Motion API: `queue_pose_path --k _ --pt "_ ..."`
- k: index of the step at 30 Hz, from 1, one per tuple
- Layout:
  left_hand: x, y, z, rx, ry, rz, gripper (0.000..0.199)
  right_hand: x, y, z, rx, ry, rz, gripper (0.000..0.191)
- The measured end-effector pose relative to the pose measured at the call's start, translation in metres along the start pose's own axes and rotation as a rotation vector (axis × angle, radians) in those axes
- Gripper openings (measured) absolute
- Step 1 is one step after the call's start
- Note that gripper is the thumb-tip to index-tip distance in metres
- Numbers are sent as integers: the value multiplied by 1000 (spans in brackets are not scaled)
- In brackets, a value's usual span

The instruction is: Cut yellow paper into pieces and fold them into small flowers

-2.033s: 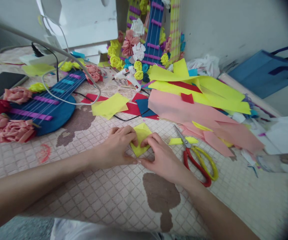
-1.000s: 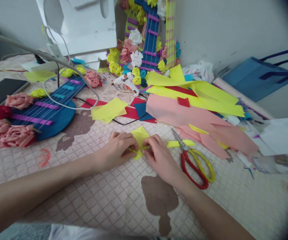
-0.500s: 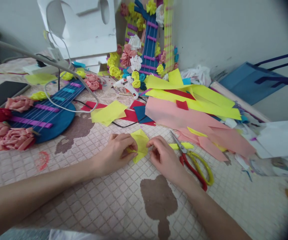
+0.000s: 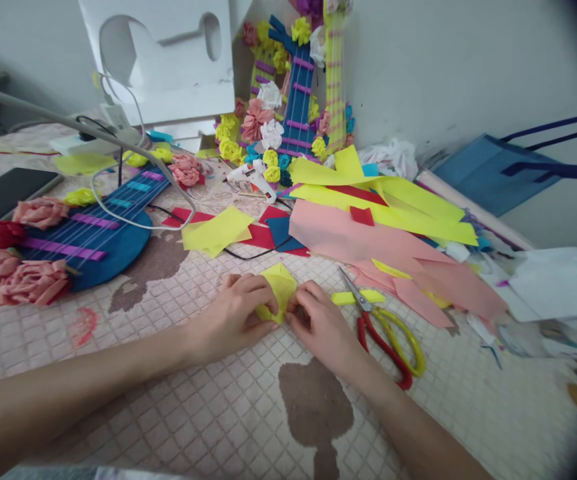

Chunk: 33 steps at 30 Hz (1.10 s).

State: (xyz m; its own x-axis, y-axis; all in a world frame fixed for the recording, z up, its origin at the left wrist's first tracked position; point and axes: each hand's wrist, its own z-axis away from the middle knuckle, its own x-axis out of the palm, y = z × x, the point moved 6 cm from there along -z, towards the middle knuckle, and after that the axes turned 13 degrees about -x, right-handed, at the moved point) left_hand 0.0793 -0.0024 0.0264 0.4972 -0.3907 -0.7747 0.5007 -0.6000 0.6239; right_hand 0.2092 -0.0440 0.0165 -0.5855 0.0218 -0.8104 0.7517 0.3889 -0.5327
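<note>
Between my hands is a small piece of yellow paper (image 4: 279,283), creased, with its top corner pointing away from me. My left hand (image 4: 241,310) pinches its left lower side between thumb and fingers. At its right lower edge, my right hand (image 4: 321,320) has thumb and fingertips closed on the paper. Just right of that hand lie scissors (image 4: 385,333) with one red and one yellow handle, blades partly apart, over a yellow paper strip (image 4: 343,298). More yellow paper (image 4: 218,230) rests beyond my left hand.
A blue paper guitar (image 4: 113,247) with paper roses lies at left beside a dark phone (image 4: 11,193). A white cable (image 4: 163,227) loops over it. Behind are a glue gun (image 4: 253,177) and decorated guitars (image 4: 295,100). Pink sheets (image 4: 348,230) spread at right.
My right hand has moved slightly left and down, closing on the paper's lower edge. The paper's lower corner no longer points down as before. The camera view has shifted slightly.
</note>
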Motion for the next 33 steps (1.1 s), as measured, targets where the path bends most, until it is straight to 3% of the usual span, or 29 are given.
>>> queue_pose_path --k 4,8,10,12,15,17,21,24,26,29,33 --pt "1 10 5 93 50 -120 23 -2 0 -2 31 52 -25 12" --pt "1 20 9 191 151 -315 8 -7 -1 -2 21 121 -83 12" --pt "0 20 9 207 178 -351 14 -9 0 -1 20 130 -99 10" --pt "-4 14 6 173 183 -293 14 -8 0 1 24 129 -108 11" --pt "-17 0 -1 71 178 -80 7 -6 3 4 38 133 -73 41" --pt "-25 -8 -5 52 146 65 5 -5 5 4 54 163 -24 47" --pt "-35 -13 -11 151 -12 185 10 -8 10 3 62 256 66 33" --pt "-35 -16 -12 183 -88 131 10 -9 8 1 2 239 131 21" --pt "-34 -18 -12 179 -49 36 5 -9 5 1 -39 215 184 17" --pt "-30 -15 -7 193 54 -148 16 -7 -1 2 -68 166 293 14" --pt "-21 -1 4 292 83 -328 11 -5 -9 4 -98 122 417 13"
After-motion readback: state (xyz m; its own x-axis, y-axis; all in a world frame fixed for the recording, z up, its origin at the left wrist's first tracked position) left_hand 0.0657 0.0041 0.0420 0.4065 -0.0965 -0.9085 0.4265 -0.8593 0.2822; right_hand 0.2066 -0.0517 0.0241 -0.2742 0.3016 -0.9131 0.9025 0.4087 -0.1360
